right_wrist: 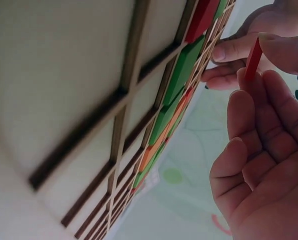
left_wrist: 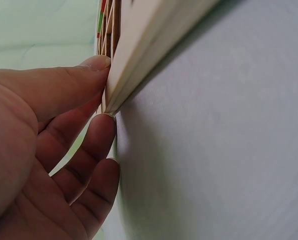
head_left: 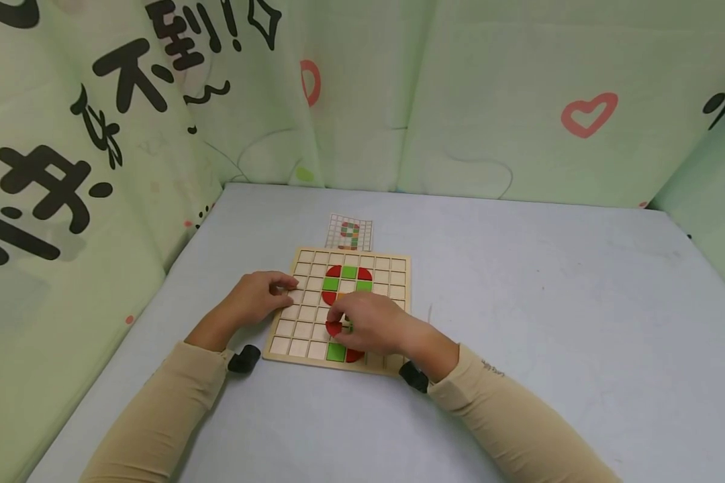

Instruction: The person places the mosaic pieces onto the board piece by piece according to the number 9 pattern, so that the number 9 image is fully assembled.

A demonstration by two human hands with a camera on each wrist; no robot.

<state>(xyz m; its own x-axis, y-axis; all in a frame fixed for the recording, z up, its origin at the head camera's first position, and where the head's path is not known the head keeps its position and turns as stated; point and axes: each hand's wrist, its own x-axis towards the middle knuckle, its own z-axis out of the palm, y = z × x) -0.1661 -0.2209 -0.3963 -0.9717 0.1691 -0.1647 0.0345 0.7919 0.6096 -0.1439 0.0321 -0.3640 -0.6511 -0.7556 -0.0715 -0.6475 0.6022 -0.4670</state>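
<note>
A square wooden grid board (head_left: 285, 329) lies on the table, with red rounded tiles (head_left: 365, 274) and green square tiles (head_left: 336, 352) set in some cells. Over its lower middle, my right hand (head_left: 371, 324) pinches a red tile (right_wrist: 253, 59) between thumb and index finger; the tile is raised off the board, on edge. My left hand (head_left: 256, 298) rests at the board's left side, thumb and fingertips touching the rim (left_wrist: 134, 60), fingers slightly bent. Part of the pattern, with an orange tile (right_wrist: 151, 152), is partly covered by the right hand in the head view.
Behind the board lies a small pattern card (head_left: 350, 231) printed with a similar coloured figure on a grid. A white cloth covers the table (head_left: 550, 322). Pale green curtains (head_left: 489, 100) with black lettering hang at the back and sides.
</note>
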